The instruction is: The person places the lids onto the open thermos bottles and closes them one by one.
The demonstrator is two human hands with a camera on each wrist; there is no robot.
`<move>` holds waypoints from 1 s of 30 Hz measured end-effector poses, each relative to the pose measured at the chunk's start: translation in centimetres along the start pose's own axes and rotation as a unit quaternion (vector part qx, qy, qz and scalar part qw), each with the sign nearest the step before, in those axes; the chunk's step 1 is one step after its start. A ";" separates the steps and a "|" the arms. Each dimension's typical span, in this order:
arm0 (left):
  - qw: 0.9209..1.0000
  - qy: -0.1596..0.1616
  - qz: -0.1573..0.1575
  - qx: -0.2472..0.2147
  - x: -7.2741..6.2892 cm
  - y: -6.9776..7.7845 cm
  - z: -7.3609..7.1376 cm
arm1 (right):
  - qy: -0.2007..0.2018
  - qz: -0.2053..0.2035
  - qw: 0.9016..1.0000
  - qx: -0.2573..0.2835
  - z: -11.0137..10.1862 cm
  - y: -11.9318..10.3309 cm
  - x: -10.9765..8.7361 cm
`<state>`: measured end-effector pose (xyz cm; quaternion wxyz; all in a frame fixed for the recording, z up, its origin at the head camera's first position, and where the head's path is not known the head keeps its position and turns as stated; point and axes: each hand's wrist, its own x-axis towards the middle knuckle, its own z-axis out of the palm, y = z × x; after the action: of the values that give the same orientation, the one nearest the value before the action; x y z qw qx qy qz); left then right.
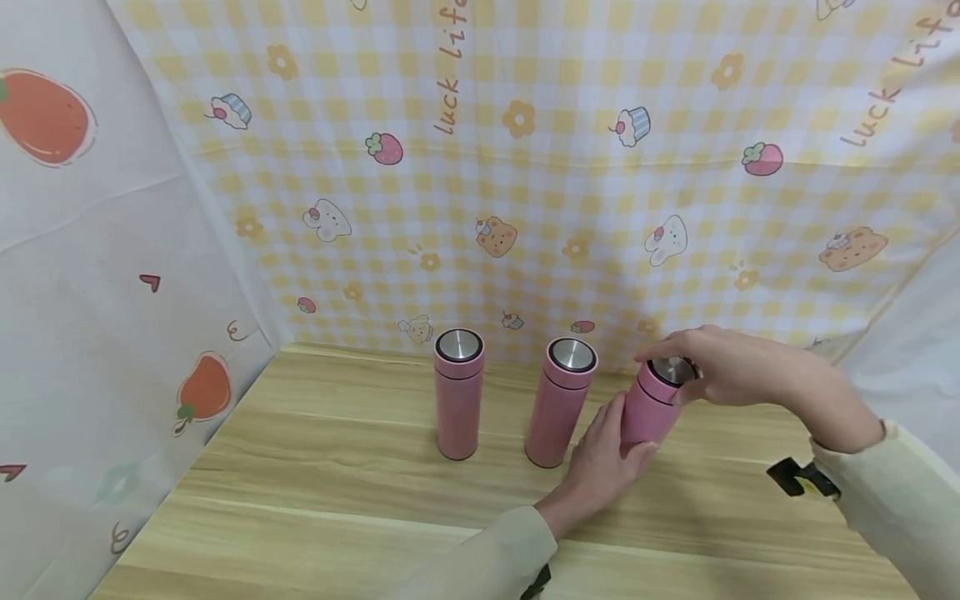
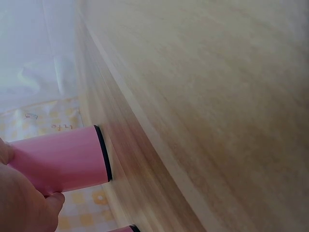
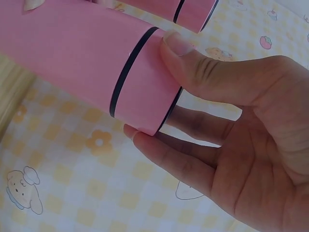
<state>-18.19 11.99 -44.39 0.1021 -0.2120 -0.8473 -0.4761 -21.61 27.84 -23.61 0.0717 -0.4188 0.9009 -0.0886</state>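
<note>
Three pink thermos bottles with silver-topped lids are on the wooden table. My left hand [image 1: 602, 467] grips the body of the rightmost thermos bottle [image 1: 647, 419] from the near left side. From above, my right hand [image 1: 731, 367] holds that bottle's lid [image 3: 147, 82], thumb on one side and fingers on the other. A dark line separates lid and body; the lid appears seated on the bottle. In the left wrist view, the bottle's black-rimmed base [image 2: 104, 153] is at the tabletop. Just left of my left hand stands the middle thermos bottle [image 1: 555, 417].
The left thermos bottle [image 1: 458, 408] stands upright, apart from the middle one. Behind the bottles hangs a yellow checked cloth [image 1: 465, 192] with cartoon prints. A white printed cloth [image 1: 112, 317] borders the left side of the wooden table [image 1: 315, 467].
</note>
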 end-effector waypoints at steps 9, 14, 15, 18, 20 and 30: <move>1.000 -0.003 -0.009 -0.008 0.0 0.1 -0.1 | -0.008 0.035 0.999 0.001 0.0 -0.3 0.2; 1.000 -0.006 -0.012 -0.011 0.0 0.1 0.0 | -0.011 0.047 0.999 0.001 0.0 -0.4 0.3; 1.000 -0.006 -0.012 -0.012 0.0 0.1 0.0 | -0.012 0.049 0.999 0.001 0.0 -0.4 0.3; 1.000 -0.006 -0.011 -0.015 0.0 0.1 -0.1 | -0.010 0.053 0.999 -0.006 0.0 -0.4 0.3; 1.000 -0.005 -0.011 -0.016 0.0 0.1 -0.1 | -0.008 0.056 0.998 -0.012 0.1 -0.5 0.3; 1.000 -0.009 -0.019 -0.020 0.0 0.2 -0.1 | 0.014 0.059 0.998 -0.031 0.3 -0.7 0.5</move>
<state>-18.12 12.00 -44.18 0.0814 -0.2020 -0.8424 -0.4929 -21.29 26.98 -23.80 0.0509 -0.3653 0.9274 -0.0620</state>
